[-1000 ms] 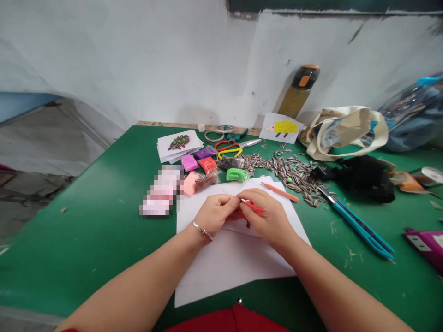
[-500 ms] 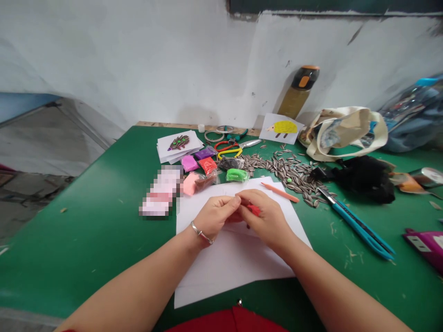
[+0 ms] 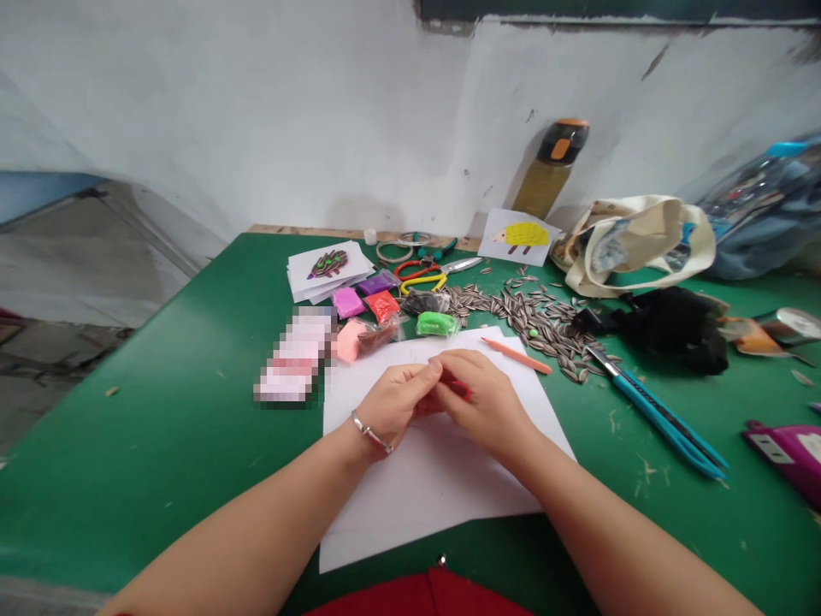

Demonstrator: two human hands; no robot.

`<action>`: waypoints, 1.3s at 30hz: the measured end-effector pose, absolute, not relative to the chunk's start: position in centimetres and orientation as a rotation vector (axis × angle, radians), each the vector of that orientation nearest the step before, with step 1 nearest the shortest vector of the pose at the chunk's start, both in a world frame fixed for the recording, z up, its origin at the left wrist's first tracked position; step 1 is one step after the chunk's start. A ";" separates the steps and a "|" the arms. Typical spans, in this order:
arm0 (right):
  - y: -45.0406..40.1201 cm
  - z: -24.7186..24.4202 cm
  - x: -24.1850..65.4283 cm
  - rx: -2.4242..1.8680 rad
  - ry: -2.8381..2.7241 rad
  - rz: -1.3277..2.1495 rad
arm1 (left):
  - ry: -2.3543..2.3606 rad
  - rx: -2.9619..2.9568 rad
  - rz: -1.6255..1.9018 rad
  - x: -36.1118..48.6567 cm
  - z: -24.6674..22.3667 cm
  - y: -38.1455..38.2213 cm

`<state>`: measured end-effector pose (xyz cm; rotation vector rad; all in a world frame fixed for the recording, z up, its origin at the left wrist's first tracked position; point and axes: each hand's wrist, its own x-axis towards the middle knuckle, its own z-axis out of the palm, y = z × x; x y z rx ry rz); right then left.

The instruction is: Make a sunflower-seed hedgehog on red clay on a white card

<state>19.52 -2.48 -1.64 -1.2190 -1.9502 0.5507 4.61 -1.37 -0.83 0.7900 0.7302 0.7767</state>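
Note:
Above the white paper [image 3: 398,505], my left hand [image 3: 401,395] and my right hand [image 3: 481,393] meet with their fingertips pressed together. Between them is a small piece of red modelling clay [image 3: 462,390], mostly covered by the fingers, so its shape cannot be made out. Both hands are closed around it. Just beyond the fingers lie a green clay packet [image 3: 437,323] and an orange pen-like tool [image 3: 516,355], the latter resting across the paper's upper right part.
Behind the paper lie a red clay packet [image 3: 383,305], scissors [image 3: 427,278] and a heap of sunflower seeds [image 3: 545,321]. A seed hedgehog [image 3: 328,263] sits on paper, left. To the right are a blue utility knife [image 3: 667,419], a black bag [image 3: 680,334] and a bottle [image 3: 552,167].
My fingers have closed further over the red clay, and less of it shows. Both hands stay together over the paper; the whole view has shifted slightly.

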 end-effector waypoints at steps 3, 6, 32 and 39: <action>-2.3 -1.8 19.6 -1.213 -1.962 0.533 | 0.725 0.776 0.770 4.7 -0.7 -1.4; -2.2 -1.8 20.0 -1.253 -1.954 0.525 | 0.742 0.762 0.771 4.6 -0.6 -1.2; -2.1 -2.1 20.4 -1.313 -1.901 0.481 | 0.733 0.812 0.760 4.3 -0.7 -1.1; -2.4 -1.2 20.4 -1.168 -1.973 0.371 | 0.726 0.809 0.752 4.2 -0.9 -1.0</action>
